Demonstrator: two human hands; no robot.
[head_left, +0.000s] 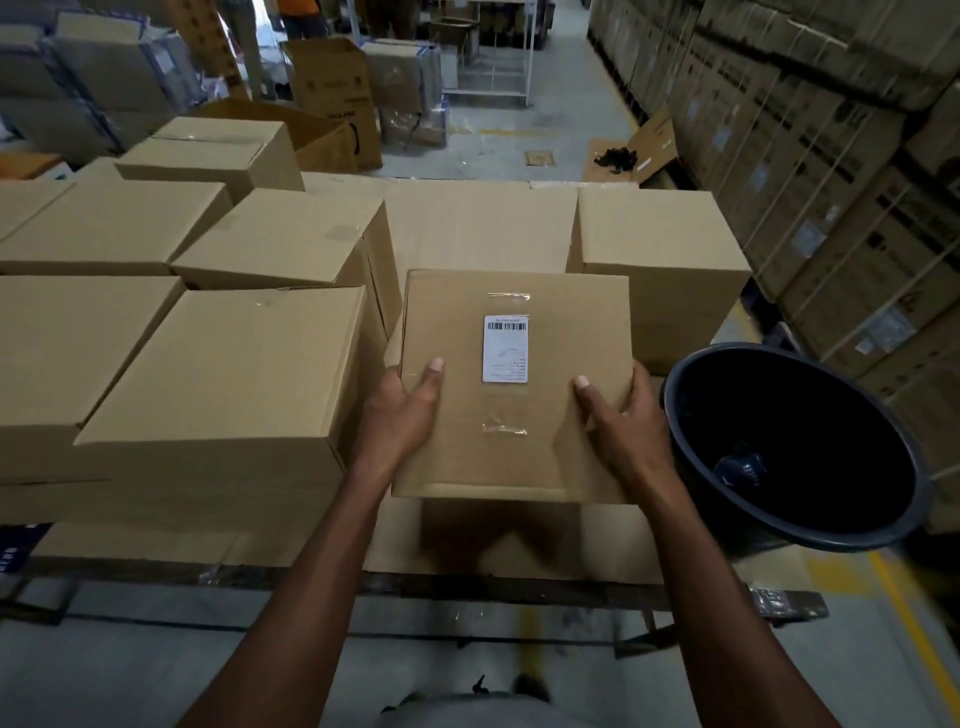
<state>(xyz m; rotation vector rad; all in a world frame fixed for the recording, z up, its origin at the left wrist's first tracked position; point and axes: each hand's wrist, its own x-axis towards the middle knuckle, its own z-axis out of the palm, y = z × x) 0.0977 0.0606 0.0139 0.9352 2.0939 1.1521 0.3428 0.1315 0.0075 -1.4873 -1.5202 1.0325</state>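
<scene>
Dim, soft indoor light; edges bowed, lower corners blurred

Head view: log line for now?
left hand: grips labelled brown cardboard box, left edge | right hand: grips right edge | round black bin: beside box

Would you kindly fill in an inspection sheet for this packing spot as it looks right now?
Surface: cardboard sheet laid over a low platform, with a shadow under the held box.
Job's things: labelled cardboard box, taped shut, barcode label on top, held over the sheet.
Clutter: black bucket at the right, tilted, with a dark item inside.
Grippers: left hand grips the box's left edge; right hand grips its right edge.
Cables: nothing seen.
Surroundings: sealed cartons stacked at the left, strapped cartons piled along the right, concrete floor beyond.
</scene>
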